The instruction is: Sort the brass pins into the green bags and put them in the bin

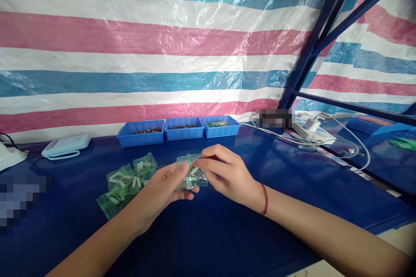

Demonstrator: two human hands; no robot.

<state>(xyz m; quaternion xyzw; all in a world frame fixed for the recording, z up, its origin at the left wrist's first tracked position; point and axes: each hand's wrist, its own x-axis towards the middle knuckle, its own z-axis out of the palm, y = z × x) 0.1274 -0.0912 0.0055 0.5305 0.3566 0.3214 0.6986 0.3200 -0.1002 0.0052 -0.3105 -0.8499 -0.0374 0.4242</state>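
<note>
Tabletop blue, striped tarp behind | three blue bins at back, white cables right | left hand and right hand both pinch small clear bag above table | green bag pile just left

Two bare hands meet over a blue table, the left hand and right hand pinching a small clear green bag of white parts between fingertips. At nine o'clock from the bag lies a pile of similar bags. At twelve o'clock, three blue bins stand in a row against a striped tarp. White cables trail at two o'clock.
</note>
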